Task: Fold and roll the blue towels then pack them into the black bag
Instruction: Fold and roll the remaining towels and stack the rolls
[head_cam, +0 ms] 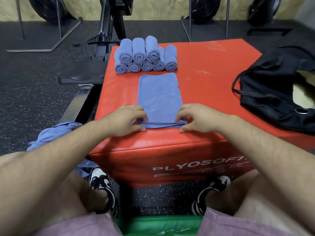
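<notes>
**Rolling stage under way, packing not begun**

Judging by the layout, the person is working through the middle of the job. A two-layer stack of rolled towels [146, 55] is sitting at the far left of the red box [213, 68]. The black bag [272, 92] is lying slumped on the box's right side, well apart from the stack, and no towel is showing in it. A heap of loose towels [56, 133] is hanging beside the left thigh, probably waiting for folding.

The folded towel [159, 94] is lying as a long strip down the middle of the box, its far end just short of the stack. Both forearms are reaching in from the near edge. The left hand [127, 119] and right hand [198, 117] are curling over the strip's near corners, fingers pinching the doubled-up edge, thumbs pressing on the box beneath. This is looking like the first turn of a roll.
</notes>
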A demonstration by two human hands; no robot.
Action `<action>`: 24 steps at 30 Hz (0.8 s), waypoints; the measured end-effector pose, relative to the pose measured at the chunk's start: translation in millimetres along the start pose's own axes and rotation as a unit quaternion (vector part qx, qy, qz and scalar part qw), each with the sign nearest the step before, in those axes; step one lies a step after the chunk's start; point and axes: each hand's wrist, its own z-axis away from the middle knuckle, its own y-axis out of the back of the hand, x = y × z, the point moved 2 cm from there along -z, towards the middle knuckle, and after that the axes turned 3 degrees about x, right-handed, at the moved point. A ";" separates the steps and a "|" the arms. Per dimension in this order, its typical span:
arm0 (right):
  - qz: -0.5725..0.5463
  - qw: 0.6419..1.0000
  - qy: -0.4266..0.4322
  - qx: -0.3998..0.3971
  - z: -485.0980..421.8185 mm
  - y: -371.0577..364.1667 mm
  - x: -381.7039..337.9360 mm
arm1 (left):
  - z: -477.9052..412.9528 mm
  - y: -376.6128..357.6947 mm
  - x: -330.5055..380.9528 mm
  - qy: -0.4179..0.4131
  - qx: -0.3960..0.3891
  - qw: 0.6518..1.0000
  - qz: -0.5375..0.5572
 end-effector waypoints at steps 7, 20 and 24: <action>-0.003 0.998 0.040 0.045 4.9 -8.1 8.8 | 5.6 0.9 -5.9 -0.014 0.021 0.999 0.042; 0.101 0.989 0.070 0.076 7.0 -8.1 2.2 | -0.3 0.3 1.4 -0.038 0.069 0.996 -0.031; 0.035 0.995 0.009 0.091 3.4 -4.4 4.5 | -1.9 4.0 -1.9 0.027 0.087 0.995 0.049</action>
